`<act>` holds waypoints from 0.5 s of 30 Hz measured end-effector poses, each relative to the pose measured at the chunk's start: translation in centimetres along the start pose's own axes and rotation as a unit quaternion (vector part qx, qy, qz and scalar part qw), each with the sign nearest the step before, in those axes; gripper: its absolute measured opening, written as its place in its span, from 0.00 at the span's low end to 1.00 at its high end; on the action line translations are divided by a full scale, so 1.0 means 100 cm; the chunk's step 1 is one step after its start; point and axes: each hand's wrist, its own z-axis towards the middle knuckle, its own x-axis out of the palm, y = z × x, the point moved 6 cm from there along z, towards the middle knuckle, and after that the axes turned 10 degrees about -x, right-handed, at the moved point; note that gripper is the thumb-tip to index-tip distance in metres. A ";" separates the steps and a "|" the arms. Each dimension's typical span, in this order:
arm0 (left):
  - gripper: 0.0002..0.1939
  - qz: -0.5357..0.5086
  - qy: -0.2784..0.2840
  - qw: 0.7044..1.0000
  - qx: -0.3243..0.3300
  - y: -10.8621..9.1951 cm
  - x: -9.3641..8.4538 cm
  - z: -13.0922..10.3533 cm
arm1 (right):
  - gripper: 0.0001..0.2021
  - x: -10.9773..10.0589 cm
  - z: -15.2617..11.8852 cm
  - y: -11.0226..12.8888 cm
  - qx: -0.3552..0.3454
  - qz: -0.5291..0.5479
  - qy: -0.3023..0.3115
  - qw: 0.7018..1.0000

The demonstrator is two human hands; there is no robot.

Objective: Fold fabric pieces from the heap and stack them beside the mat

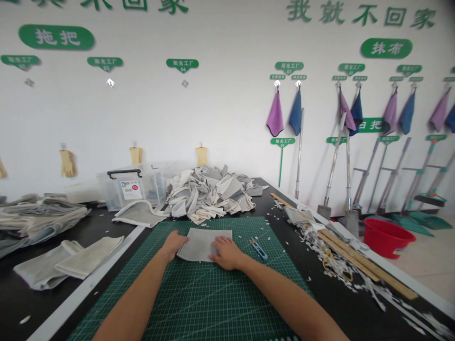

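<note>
A grey rectangular cloth [201, 244] lies on the green cutting mat [213, 303] in front of me. My left hand [175, 245] is closed on the cloth's left edge, the fingertips at its border. Flat on the right part of the same cloth rests my right hand [225, 251], fingers spread. Just right of that hand, small blue-handled thread snips [258, 248] lie on the mat. Beyond the cloth rises a heap of grey and off-white cloth pieces [213, 192].
A clear plastic box [130, 189] stands behind, left of the heap. Stacked cloths [39, 218] and two folded cloths [85, 258] lie at left. Wooden strips [355, 255] and white scraps [327, 246] run along the right edge. A red basin [387, 238] sits on the floor.
</note>
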 end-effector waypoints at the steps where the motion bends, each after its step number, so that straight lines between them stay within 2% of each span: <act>1: 0.40 -0.012 0.012 1.000 -0.012 0.002 0.002 0.001 | 0.27 0.000 0.000 0.000 -0.001 0.000 -0.002 1.000; 5: 0.33 -0.057 0.066 0.996 -0.030 0.001 0.008 -0.005 | 0.26 0.000 -0.002 -0.001 -0.001 0.007 -0.011 1.000; 10: 0.26 -0.098 0.120 0.987 0.038 -0.029 0.011 -0.030 | 0.27 0.001 0.000 -0.006 0.010 0.062 -0.031 0.998; 12: 0.26 -0.105 0.144 0.982 0.063 -0.041 0.017 -0.043 | 0.26 -0.004 0.002 -0.014 0.040 0.097 -0.080 0.991; 15: 0.26 -0.103 0.160 0.979 0.078 -0.052 0.027 -0.060 | 0.23 -0.016 -0.001 -0.037 0.145 0.124 -0.204 0.960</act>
